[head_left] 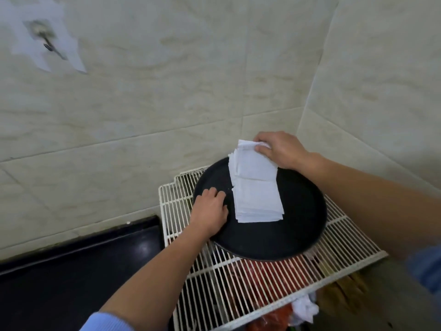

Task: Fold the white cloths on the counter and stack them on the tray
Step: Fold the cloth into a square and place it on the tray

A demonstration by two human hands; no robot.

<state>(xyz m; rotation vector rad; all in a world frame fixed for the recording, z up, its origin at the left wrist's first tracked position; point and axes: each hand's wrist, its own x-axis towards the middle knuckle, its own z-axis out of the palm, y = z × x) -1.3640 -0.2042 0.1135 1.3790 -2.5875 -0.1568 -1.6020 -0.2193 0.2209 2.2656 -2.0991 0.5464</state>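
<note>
- The left hand (210,209) holds the near-left rim of the round black tray (286,240). Its grip is narrow, with bent fingers on the tray's floor.
- The folded white cloths (256,199) lie stacked on the tray, just right of that hand. The stack's far end is raised and pinched at its corner by the right hand (281,151).
- The left thumb is hidden, and the red things under the wire rack (262,283) are too blurred to identify.
- The rack carries the tray. A crumpled white cloth (305,306) sits below its near edge, a black worktop (71,271) lies to the left, and a tiled wall (167,91) stands behind.
</note>
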